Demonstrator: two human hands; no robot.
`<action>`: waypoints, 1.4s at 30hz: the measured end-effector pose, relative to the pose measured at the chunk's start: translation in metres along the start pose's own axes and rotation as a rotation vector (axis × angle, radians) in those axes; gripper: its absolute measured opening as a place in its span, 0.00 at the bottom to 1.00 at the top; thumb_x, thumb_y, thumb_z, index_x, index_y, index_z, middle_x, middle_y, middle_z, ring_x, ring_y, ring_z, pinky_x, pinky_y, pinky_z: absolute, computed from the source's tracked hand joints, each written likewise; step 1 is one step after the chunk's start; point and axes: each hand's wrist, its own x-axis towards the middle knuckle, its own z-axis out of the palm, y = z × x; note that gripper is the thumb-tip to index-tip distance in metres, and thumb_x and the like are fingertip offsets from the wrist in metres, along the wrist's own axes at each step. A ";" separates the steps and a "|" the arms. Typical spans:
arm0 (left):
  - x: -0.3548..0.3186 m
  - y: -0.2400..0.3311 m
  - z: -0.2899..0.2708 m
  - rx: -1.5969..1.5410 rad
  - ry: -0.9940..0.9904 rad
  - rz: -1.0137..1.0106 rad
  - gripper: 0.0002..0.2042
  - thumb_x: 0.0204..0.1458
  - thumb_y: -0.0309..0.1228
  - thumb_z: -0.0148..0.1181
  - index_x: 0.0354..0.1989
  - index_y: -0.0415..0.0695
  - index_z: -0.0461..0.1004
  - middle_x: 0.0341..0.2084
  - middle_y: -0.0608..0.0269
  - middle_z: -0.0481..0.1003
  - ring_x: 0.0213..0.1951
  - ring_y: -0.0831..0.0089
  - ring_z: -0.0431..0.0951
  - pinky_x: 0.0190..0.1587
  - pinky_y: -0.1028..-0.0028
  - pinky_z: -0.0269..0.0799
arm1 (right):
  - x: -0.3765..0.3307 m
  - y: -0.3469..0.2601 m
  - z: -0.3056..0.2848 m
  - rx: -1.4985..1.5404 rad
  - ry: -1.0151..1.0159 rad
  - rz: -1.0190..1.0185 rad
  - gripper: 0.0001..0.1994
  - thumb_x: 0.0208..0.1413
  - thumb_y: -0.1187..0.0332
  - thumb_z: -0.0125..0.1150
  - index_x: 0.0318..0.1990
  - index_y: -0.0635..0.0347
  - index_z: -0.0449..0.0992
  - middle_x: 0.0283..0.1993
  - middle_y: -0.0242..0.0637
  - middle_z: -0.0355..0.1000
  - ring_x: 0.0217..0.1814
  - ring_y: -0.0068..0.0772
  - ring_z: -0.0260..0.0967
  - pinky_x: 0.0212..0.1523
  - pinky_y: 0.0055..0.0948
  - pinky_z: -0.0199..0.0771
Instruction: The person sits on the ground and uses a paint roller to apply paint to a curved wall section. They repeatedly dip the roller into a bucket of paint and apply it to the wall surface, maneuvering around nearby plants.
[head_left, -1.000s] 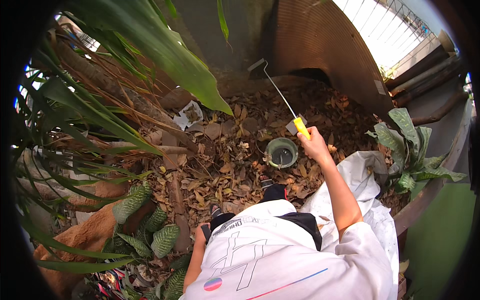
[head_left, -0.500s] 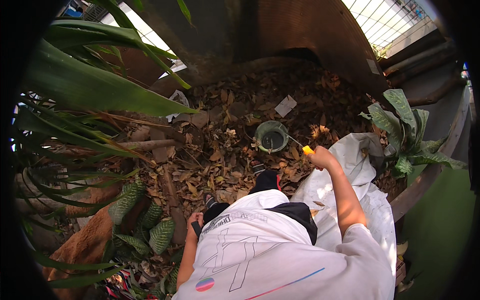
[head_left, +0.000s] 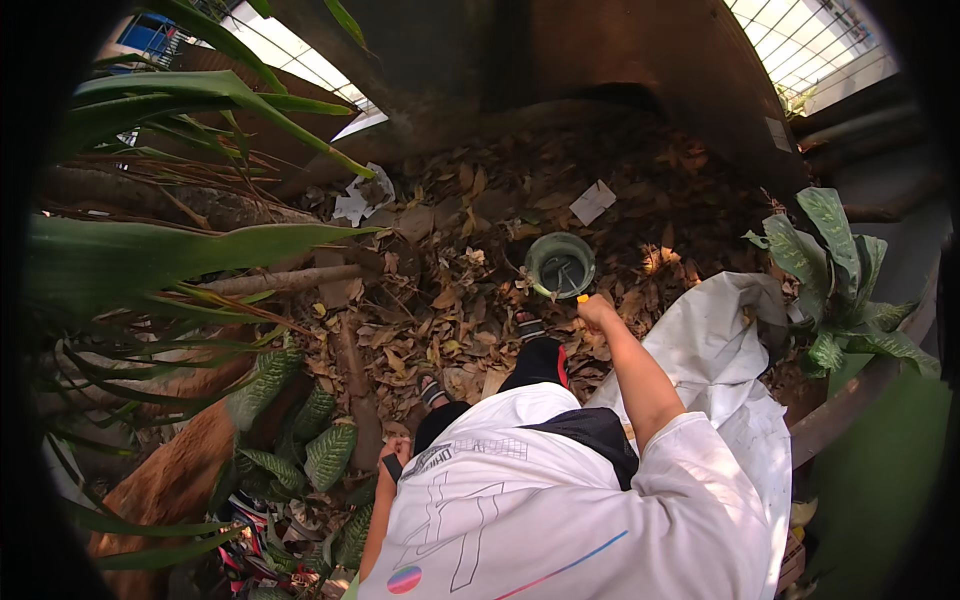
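Note:
My right hand (head_left: 596,312) is stretched forward and closed around the yellow handle (head_left: 582,298) of a thin long tool. The tool's end points down at the rim of a round green bucket (head_left: 560,265), which stands on a ground of dry brown leaves (head_left: 440,300). Most of the tool's shaft is hidden by foreshortening. My left hand (head_left: 398,452) hangs by my hip with curled fingers and a dark band at the wrist. What it holds, if anything, is too small to make out. My feet in sandals (head_left: 530,326) stand just below the bucket.
A white sack (head_left: 720,350) lies at my right beside a broad-leaved plant (head_left: 840,270). Long green leaves (head_left: 200,250) and spotted-leaf plants (head_left: 320,440) crowd the left. Paper scraps (head_left: 592,200) lie among the leaves. A dark wall (head_left: 600,60) closes the back.
My right hand has drawn back and down, bringing the tool from its raised, outstretched position to the bucket's rim. The view has tilted toward the ground.

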 end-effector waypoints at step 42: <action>0.009 0.079 -0.012 0.032 0.011 -0.016 0.14 0.59 0.40 0.58 0.40 0.40 0.77 0.21 0.60 0.77 0.24 0.72 0.76 0.30 0.69 0.71 | 0.041 0.008 0.005 -0.105 0.056 0.105 0.27 0.53 0.67 0.58 0.61 0.68 0.65 0.49 0.53 0.76 0.42 0.47 0.79 0.36 0.40 0.77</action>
